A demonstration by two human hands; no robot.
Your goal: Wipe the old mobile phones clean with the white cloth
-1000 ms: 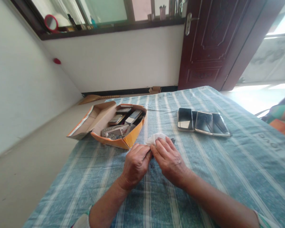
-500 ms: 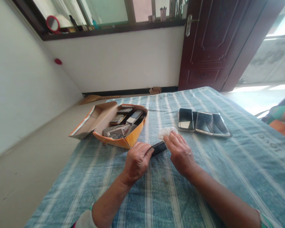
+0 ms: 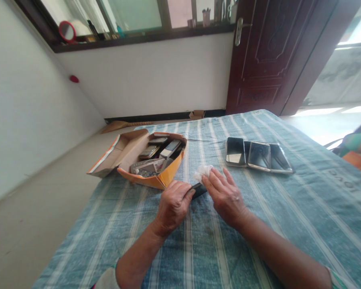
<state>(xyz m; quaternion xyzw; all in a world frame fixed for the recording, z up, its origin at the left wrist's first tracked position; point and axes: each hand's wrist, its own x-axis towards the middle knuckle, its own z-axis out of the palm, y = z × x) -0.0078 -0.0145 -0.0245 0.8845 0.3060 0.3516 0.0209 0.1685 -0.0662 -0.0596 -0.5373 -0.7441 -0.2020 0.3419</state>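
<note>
My left hand (image 3: 175, 200) is closed around one end of a dark phone (image 3: 199, 191), thumb on top. A crumpled white tissue (image 3: 202, 173) is under the fingertips of my right hand (image 3: 227, 196), pressed against the phone's far end. Part of the phone is hidden by both hands. Just beyond my left hand stands an open orange cardboard box (image 3: 168, 175) holding several old phones (image 3: 170, 148). To the right of my right hand, several phones lie close together on the cloth, among them a dark phone (image 3: 235, 151) and a light-edged phone (image 3: 259, 155).
A blue striped cloth (image 3: 198, 249) covers the table. The box's lid (image 3: 108, 154) hangs open to the left. Behind are a white wall (image 3: 156, 80), a dark red door (image 3: 267, 52) and a window sill with a red round mirror (image 3: 67, 31). Colourful fabric (image 3: 359, 150) shows at far right.
My right hand has slid left along the phone with the tissue, toward my left hand, covering more of the phone. My left hand keeps its hold in the same place.
</note>
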